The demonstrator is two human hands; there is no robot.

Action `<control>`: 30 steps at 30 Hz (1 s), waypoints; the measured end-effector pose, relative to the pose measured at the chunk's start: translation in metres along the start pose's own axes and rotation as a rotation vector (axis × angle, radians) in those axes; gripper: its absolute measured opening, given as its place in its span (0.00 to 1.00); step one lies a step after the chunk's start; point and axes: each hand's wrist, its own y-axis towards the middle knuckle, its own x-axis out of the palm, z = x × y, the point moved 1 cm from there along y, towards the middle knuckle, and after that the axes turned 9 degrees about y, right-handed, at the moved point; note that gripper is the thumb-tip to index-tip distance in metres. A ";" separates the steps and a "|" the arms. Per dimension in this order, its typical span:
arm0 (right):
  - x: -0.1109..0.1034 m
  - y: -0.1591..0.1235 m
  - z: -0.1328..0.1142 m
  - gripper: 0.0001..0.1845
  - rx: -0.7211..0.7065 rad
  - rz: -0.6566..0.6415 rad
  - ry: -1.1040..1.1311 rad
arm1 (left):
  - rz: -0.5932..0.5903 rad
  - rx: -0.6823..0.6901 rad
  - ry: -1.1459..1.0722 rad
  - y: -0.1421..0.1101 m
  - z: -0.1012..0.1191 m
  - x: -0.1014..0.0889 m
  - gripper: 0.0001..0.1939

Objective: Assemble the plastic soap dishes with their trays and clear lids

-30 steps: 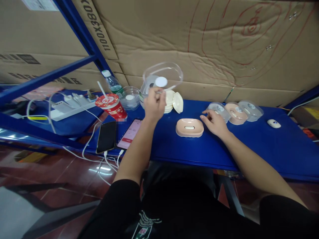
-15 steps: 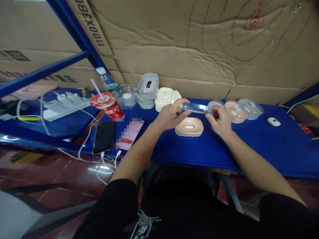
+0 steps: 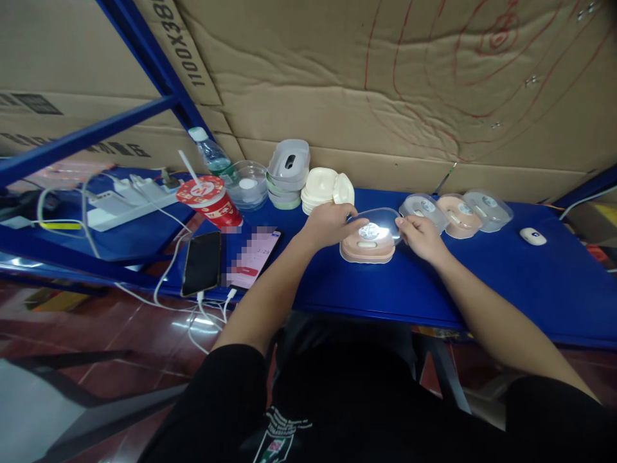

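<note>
A clear plastic lid (image 3: 387,222) with a round label is pinched at both ends between my hands. My left hand (image 3: 332,223) grips its left edge, thumb on top. At its right edge, my right hand (image 3: 418,235) holds it between thumb and fingers. Tilted, the lid hangs just over a pink oval soap dish (image 3: 367,253), which sits on the blue table and shows partly through the plastic. Whether lid and dish touch, I cannot tell. To the right stand lidded dishes: a grey one (image 3: 413,204), a pink one (image 3: 457,222) and another grey one (image 3: 491,215).
Behind my left hand are cream dishes (image 3: 321,183), stacked grey and green dishes (image 3: 289,164) and clear lids (image 3: 250,193). Farther left stand a red cup (image 3: 219,209) with a straw and a bottle (image 3: 208,151). Two phones (image 3: 201,263) lie nearby. A small white device (image 3: 533,236) rests at right.
The clear lid, seen edge-on before, has been tipped so its labelled top faces me, and it is lower over the pink dish. Both hands moved with it.
</note>
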 end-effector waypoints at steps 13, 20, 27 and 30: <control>-0.003 0.000 0.005 0.39 0.218 -0.419 -0.150 | -0.241 0.013 0.119 0.000 -0.002 0.016 0.27; -0.005 -0.001 0.001 0.37 0.128 -0.438 -0.201 | -0.217 0.034 0.186 -0.003 -0.001 0.016 0.26; -0.006 0.000 0.001 0.38 0.062 -0.416 -0.349 | -0.220 0.075 0.188 -0.003 0.001 0.021 0.23; -0.007 0.000 0.000 0.36 0.061 -0.335 -0.426 | -0.232 0.051 0.161 -0.003 0.002 0.022 0.22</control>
